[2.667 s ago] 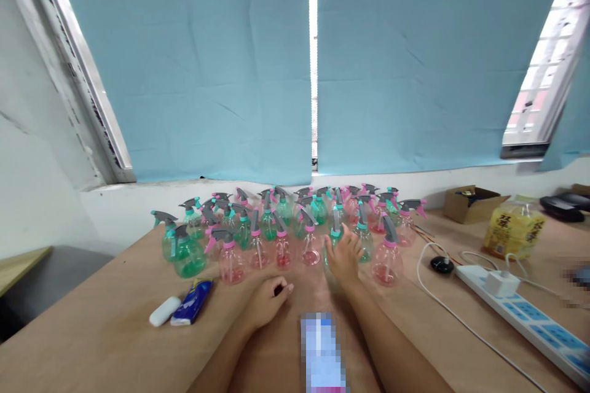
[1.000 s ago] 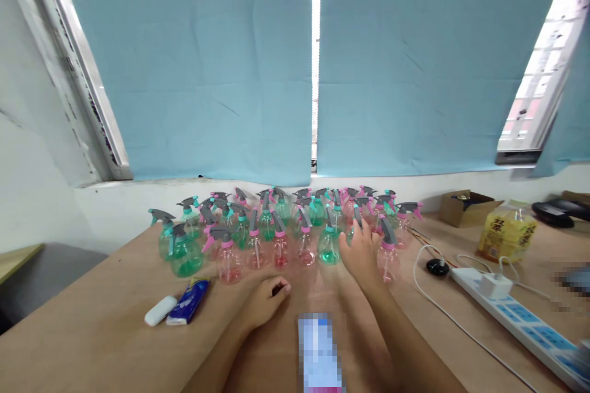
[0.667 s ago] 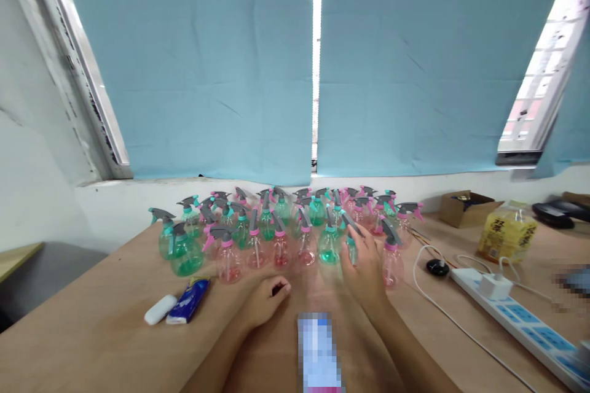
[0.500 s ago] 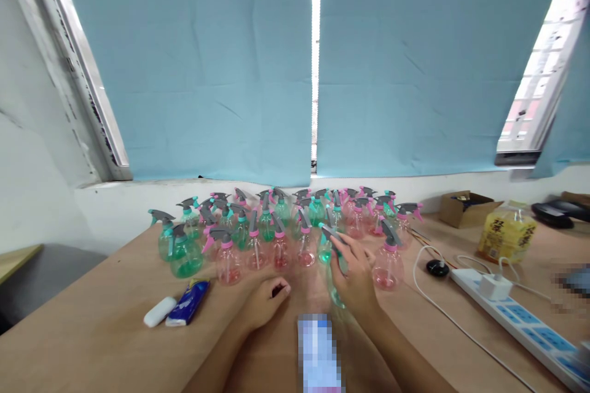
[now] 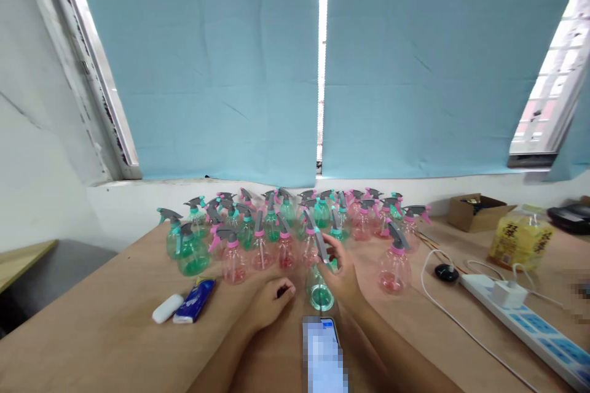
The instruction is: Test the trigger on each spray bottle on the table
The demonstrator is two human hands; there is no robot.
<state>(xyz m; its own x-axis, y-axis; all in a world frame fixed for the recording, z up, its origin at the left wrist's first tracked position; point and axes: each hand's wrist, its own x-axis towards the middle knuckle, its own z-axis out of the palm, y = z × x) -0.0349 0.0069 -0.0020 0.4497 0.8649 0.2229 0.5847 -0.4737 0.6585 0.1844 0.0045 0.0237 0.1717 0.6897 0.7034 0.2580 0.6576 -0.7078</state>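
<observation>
My right hand (image 5: 345, 277) is closed around the grey trigger head of a spray bottle (image 5: 320, 296) with a pale green, clear body. The bottle is tilted, its round base towards me, just beyond a phone (image 5: 322, 356) on the table. Curled into a loose fist, my left hand (image 5: 271, 304) rests on the table left of that bottle, with nothing visible in it. Rows of pink and green spray bottles stand behind, among them a pink spray bottle (image 5: 235, 263) beyond my left hand. Another pink spray bottle (image 5: 394, 269) stands apart at the right.
A blue packet (image 5: 196, 302) and a white oval case (image 5: 167, 308) lie at the left. On the right are a white power strip (image 5: 530, 322) with cables, a black round object (image 5: 446, 272), a yellow-labelled jug (image 5: 520, 239) and a cardboard box (image 5: 477, 214). Blue blinds (image 5: 198, 73) hang behind.
My right hand has moved left with the green spray bottle and tilted it, so its base now faces me. The left hand stays curled on the table. The view has shifted slightly.
</observation>
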